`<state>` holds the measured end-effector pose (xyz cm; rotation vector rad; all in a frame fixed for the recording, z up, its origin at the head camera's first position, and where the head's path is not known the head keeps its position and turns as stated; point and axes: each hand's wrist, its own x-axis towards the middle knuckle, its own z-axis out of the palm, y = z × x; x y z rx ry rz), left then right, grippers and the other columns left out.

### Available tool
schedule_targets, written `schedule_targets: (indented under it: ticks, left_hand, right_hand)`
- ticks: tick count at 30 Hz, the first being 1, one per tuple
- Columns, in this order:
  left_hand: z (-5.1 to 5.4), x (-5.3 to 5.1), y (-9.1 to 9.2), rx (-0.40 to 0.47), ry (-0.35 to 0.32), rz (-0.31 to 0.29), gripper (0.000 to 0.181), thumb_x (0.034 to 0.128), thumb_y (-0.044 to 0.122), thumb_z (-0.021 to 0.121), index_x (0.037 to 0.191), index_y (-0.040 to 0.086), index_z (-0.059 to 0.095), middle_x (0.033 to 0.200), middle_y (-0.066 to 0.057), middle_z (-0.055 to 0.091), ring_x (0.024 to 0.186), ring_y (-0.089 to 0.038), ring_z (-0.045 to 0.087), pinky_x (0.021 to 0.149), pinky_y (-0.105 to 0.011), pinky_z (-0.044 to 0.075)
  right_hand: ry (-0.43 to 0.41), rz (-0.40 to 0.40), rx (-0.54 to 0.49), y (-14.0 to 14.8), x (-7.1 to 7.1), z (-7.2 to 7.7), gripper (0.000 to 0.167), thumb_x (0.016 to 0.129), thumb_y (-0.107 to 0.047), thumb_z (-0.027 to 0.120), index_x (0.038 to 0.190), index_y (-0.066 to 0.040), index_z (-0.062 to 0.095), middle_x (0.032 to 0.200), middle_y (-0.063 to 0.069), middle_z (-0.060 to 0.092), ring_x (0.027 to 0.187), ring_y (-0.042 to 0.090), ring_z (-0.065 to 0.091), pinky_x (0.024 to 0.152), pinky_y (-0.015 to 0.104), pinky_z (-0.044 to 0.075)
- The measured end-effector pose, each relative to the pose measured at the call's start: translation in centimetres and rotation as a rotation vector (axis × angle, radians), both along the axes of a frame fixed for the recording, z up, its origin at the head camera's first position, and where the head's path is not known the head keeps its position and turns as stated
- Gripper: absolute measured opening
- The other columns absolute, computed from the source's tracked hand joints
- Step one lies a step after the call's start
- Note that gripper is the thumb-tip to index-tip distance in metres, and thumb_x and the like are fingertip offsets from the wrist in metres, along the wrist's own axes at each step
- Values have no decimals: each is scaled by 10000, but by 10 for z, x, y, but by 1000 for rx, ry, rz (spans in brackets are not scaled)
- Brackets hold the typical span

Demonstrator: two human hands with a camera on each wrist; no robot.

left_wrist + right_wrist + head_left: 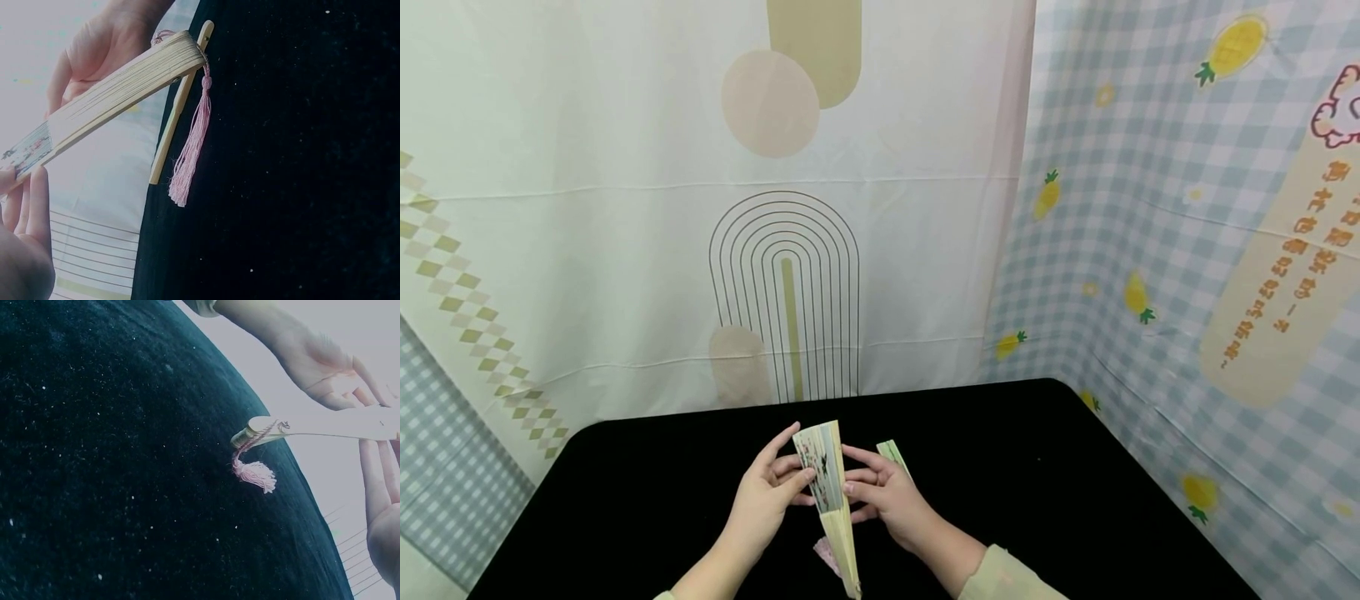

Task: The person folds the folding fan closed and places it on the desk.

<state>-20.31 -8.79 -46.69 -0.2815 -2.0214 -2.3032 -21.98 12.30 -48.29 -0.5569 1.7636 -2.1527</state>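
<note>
A nearly closed folding fan (826, 467), with pale wooden sticks and a printed leaf, is held up over the black table. My left hand (765, 498) grips its left side, thumb across the printed face. On the opposite edge, my right hand (889, 500) holds it with thumb and fingertips. From the fan's pivot end hangs a pink tassel (192, 140), also visible beneath the fan in the right wrist view. Behind the right hand, a light green strip-like object (891, 452) is partly hidden. A slim wooden piece (165, 144) shows beyond the fan in the left wrist view.
The black table (1037, 492) has rounded far corners. A white patterned curtain (925, 275) hangs behind it, and a blue checked curtain (1075, 250) with pineapples runs along the right side.
</note>
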Motion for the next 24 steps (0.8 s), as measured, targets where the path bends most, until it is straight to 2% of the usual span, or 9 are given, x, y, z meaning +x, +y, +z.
schedule_targets:
  ticks: [6, 11, 16, 24]
  left_hand:
    - [1, 0, 0, -1, -6, 17, 704, 891, -89, 667, 1494, 175, 415, 1111, -233, 673, 865, -217, 706, 639, -347, 613]
    - [3, -1, -2, -24, -6, 55, 702, 900, -78, 662, 1491, 211, 418, 1122, -220, 672, 893, -223, 706, 660, -363, 616]
    - [4, -3, -5, -39, -22, 93, 707, 910, -76, 649, 1488, 256, 415, 1132, -203, 669, 910, -232, 703, 680, -372, 617]
    - [4, -1, -9, -41, -22, 124, 707, 920, -79, 632, 1496, 258, 398, 1150, -209, 659, 920, -217, 704, 699, -360, 616]
  right_hand:
    - [2, -3, 34, 0, 1, -1, 581, 939, -86, 681, 1477, -67, 463, 1156, 145, 702, 872, 194, 717, 653, 296, 607]
    - [9, 2, 50, -2, 5, 1, 575, 938, -76, 683, 1472, -69, 470, 1159, 167, 697, 899, 216, 713, 643, 299, 607]
    - [41, 18, 58, -4, 8, 0, 591, 926, -43, 688, 1474, -66, 468, 1154, 203, 691, 901, 221, 712, 625, 307, 607]
    - [94, 18, 107, -4, 15, -5, 616, 909, -28, 704, 1477, -72, 469, 1124, 206, 699, 876, 206, 716, 601, 319, 608]
